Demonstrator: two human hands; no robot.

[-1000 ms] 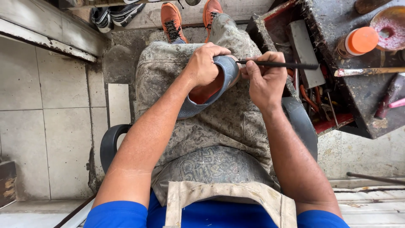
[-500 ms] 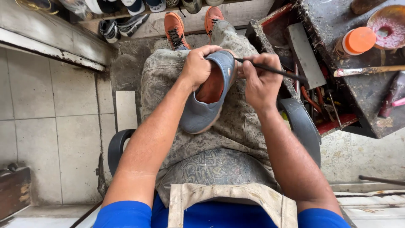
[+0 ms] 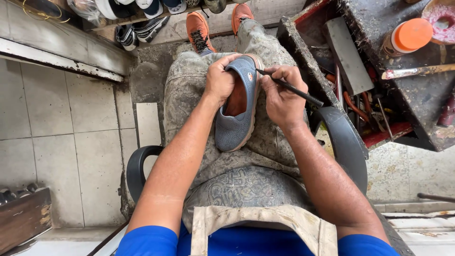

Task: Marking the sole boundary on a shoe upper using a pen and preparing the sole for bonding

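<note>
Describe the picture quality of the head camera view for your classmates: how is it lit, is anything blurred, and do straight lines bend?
Head view: soft, even daylight with no harsh glare; weak shadows fall under the left hand and right hand. The grey slip-on mesh shoe and thin black stick-like tool are sharp. Wide-angle distortion bows the grey floor tile seams towards the edges.

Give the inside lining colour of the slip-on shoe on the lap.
Orange, inside the grey-blue mesh slip-on shoe; head view shows it.
</note>
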